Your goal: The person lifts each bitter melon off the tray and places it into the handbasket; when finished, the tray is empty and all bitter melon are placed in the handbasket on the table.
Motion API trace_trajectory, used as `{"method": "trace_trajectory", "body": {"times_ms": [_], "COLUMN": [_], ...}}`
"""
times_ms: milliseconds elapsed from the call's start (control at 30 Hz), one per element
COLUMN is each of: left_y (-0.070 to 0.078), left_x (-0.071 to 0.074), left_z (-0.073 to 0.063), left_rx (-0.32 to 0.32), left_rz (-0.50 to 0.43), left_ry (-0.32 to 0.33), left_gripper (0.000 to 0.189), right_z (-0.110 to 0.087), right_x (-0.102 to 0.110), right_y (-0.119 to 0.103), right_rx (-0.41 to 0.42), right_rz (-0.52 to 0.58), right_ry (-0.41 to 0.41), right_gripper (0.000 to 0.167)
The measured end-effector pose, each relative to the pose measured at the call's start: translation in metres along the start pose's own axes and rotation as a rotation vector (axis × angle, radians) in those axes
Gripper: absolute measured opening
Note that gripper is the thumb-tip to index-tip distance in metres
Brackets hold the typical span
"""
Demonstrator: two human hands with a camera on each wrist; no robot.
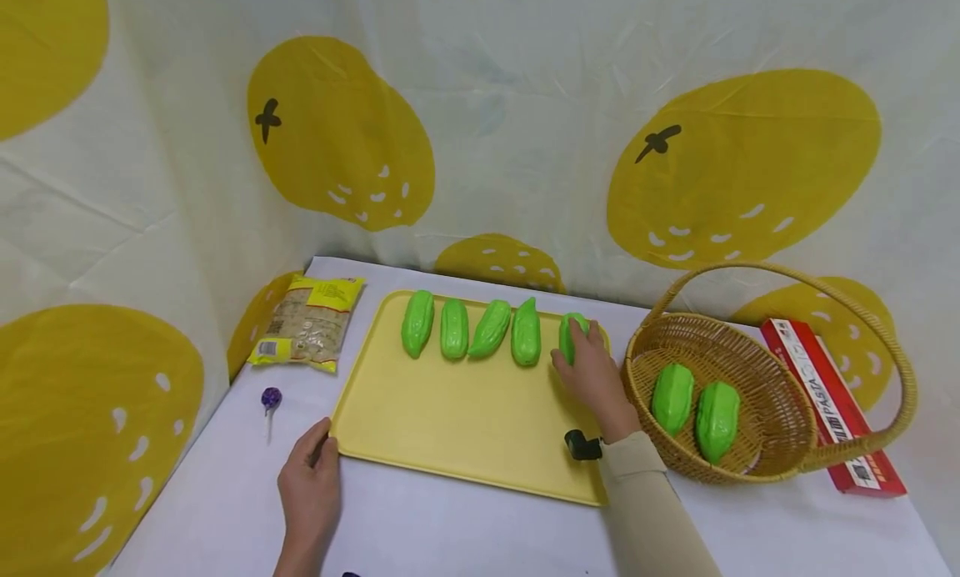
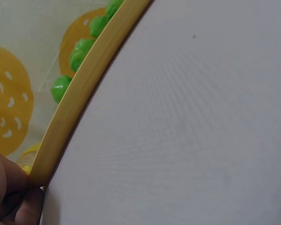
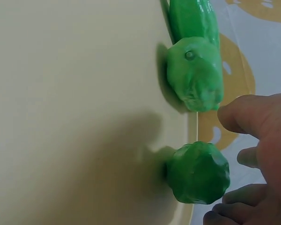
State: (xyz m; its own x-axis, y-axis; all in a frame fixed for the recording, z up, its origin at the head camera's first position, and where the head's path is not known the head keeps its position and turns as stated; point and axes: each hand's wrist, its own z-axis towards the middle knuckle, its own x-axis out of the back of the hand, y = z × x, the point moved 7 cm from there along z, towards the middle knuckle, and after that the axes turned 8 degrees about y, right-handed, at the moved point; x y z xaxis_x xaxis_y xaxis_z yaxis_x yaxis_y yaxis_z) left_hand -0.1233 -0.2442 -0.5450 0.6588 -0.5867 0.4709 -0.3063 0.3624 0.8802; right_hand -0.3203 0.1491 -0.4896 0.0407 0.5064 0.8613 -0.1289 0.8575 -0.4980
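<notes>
A yellow tray (image 1: 465, 418) lies on the white table with several green ridged gourds in a row along its far edge. My left hand (image 1: 309, 477) pinches the tray's near left corner; in the left wrist view the thumb (image 2: 9, 176) is at the rim. At the far right of the tray, my right hand (image 1: 596, 377) reaches over the rightmost gourd (image 1: 567, 339) and partly covers it. In the right wrist view this gourd (image 3: 199, 172) stands near the tray edge, with the spread fingers and thumb around it. The neighbouring gourd (image 3: 195, 75) lies beside it.
Right of the tray stands a wicker basket (image 1: 780, 385) with a tall handle, holding two more gourds (image 1: 717, 420). A red pasta box (image 1: 873, 469) lies behind it. On the left are a yellow-and-clear food packet (image 1: 311, 320) and a purple lollipop (image 1: 271, 398). A fruit-print curtain backs the table.
</notes>
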Motion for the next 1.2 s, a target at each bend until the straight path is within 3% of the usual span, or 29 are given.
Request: {"method": "trace_trajectory", "body": {"times_ms": [400, 867, 1200], "left_y": [-0.002, -0.002, 0.0], "left_x": [0.0, -0.001, 0.001], "left_z": [0.001, 0.001, 0.001], "left_rx": [-0.008, -0.032, -0.055], "left_rz": [-0.006, -0.027, -0.024], "left_ry": [0.001, 0.006, 0.038], "left_gripper": [0.039, 0.037, 0.036], "right_z": [0.01, 0.01, 0.007], "right_x": [-0.015, -0.018, -0.002], "right_y": [0.009, 0.018, 0.002], "right_rx": [-0.053, -0.018, 0.026], "right_rz": [-0.006, 0.035, 0.088], "right_ry": [-0.026, 0.083, 0.138], "right_gripper": [0.073, 0.068, 0.069]}}
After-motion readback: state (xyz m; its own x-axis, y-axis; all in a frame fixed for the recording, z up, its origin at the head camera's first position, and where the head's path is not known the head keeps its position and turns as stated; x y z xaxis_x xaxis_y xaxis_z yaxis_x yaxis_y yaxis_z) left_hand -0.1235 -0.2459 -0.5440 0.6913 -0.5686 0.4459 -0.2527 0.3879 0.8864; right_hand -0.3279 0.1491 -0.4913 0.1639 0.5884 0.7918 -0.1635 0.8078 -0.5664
